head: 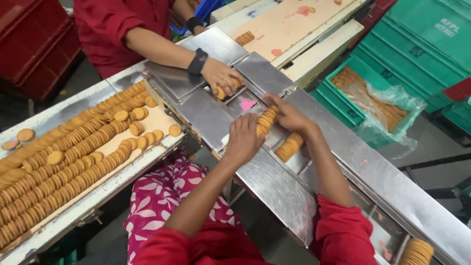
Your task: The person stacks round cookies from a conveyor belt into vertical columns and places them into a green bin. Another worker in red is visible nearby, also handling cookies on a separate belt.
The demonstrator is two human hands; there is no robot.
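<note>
I hold a short stack of round golden-brown biscuits (266, 120) on edge over the channel of the long stainless-steel bench (274, 181). My left hand (244, 139) presses one end, my right hand (288, 114) the other, both grips squeezing the row between them. If that pressure slackens, I reckon the middle biscuits could buckle out and tip flat. A second stack (289, 146) sits just below; a co-worker's hand (221, 77) works nearby and could get bumped.
</note>
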